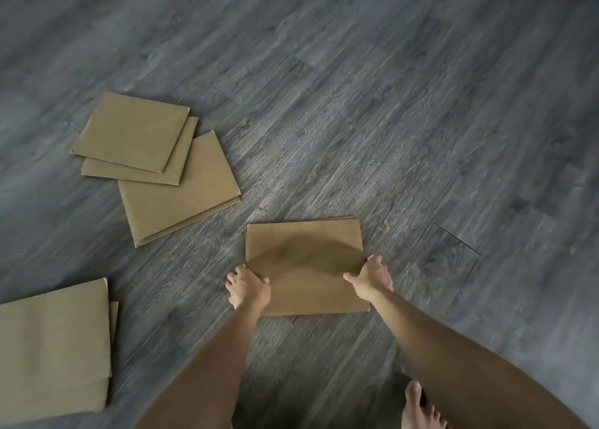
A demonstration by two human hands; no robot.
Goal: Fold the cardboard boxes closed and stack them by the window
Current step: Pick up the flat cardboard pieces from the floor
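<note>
1. A flattened brown cardboard box [304,263] lies flat on the grey wood-plank floor [356,121], straight ahead of the person and just beyond a bare foot [421,406] at the bottom edge of the view.
2. The left hand [248,291] grips the box's left edge close to the near corner, thumb on top and fingers curled around the side.
3. The right hand [371,274] grips the opposite edge about halfway along, thumb lying on the top face, fingers wrapped over the side.
4. The box's long axis runs left to right across the person's front, so the two hands sit at its two short ends, well apart, each equally within reach.
5. By my reckoning this grip suits lifting the box straight up or pulling it open, since both ends are already caught.
6. Three more flat brown cardboard pieces [155,166] lie overlapped to the far left, and another flat stack of cardboard [55,351] sits near left.
7. No window shows here, so which way the stacking spot lies cannot be told.
</note>
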